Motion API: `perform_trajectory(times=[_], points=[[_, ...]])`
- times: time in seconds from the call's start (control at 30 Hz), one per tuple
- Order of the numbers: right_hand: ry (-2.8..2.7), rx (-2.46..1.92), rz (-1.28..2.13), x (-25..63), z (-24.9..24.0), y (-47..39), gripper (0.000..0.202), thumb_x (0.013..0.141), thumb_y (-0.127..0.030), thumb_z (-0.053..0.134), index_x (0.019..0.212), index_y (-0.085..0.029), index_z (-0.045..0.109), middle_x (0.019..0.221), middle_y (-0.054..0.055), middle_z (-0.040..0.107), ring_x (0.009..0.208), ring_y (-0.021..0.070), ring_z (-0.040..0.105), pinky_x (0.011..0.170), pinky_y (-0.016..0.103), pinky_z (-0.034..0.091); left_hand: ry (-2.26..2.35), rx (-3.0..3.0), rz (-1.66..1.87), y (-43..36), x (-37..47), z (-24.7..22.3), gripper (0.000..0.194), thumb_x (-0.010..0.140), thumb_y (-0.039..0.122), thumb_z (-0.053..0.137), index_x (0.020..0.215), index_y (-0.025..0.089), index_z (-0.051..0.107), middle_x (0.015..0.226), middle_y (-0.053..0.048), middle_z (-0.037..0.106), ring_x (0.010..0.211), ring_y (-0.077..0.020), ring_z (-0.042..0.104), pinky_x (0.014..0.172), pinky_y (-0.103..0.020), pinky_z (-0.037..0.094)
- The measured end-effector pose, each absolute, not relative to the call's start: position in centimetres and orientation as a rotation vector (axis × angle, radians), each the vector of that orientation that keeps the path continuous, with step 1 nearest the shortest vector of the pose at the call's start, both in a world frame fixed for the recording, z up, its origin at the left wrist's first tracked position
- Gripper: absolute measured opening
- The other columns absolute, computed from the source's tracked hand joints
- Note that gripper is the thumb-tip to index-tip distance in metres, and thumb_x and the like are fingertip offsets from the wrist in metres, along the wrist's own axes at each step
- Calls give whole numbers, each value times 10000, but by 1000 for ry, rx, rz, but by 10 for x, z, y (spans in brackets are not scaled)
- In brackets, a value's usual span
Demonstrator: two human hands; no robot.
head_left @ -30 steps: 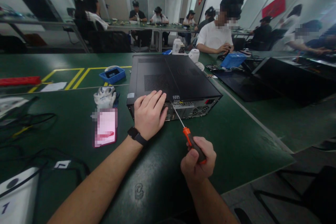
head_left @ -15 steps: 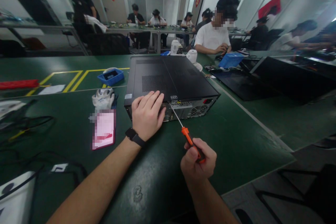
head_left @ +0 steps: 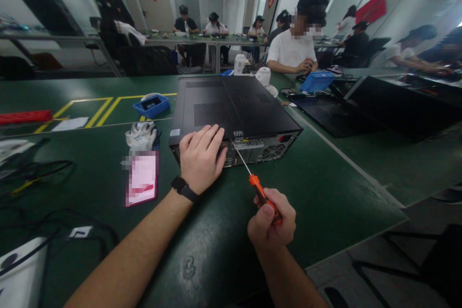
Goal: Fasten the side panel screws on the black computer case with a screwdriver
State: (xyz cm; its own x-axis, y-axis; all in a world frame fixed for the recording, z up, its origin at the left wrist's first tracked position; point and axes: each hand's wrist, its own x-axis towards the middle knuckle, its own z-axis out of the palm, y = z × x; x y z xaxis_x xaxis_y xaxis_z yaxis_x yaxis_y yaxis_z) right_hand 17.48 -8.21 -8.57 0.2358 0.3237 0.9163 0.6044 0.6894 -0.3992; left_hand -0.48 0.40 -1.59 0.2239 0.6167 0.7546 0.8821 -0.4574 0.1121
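A black desktop computer case lies on its side, its back panel with the fan grille facing me. My left hand rests over the near left edge of the case, fingers lying flat on top and thumb down by the back panel. My right hand is closed around the orange and black handle of a screwdriver. The screwdriver's shaft points up and left, and its tip meets the upper edge of the back panel, right of my left hand. Whatever sits under the tip is too small to make out.
Left of the case lie a blue tray, work gloves and a pink-edged phone. Cables spread at far left. Dark panels and a blue bin are at right. A person in white works across the table.
My right hand has shifted very slightly left on the screwdriver, whose tip stays at the same place. My left hand keeps its place on the case.
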Motion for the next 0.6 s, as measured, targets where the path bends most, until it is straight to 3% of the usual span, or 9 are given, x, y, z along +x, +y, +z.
perform_trajectory(times=[0.37, 0.6], points=[[-1381, -770, -141, 172, -81, -81, 336, 966, -271, 553, 1278, -164, 619, 1022, 79, 656, 827, 208, 695, 675, 412, 641, -1389, -2149, -1057, 4, -4, -16, 465, 1024, 293, 614, 1480, 202, 622, 1514, -118, 674, 1396, -334, 631, 1124, -542, 405], [-1372, -853, -249, 176, -88, -82, 352, 957, -180, 581, 1307, -188, 615, 1016, 57, 695, 750, 165, 704, 594, 319, 620, -1402, -2169, -1075, 4, -5, -16, 500, 1011, 282, 622, 1508, 224, 605, 1525, -117, 665, 1411, -337, 619, 1135, -562, 402]])
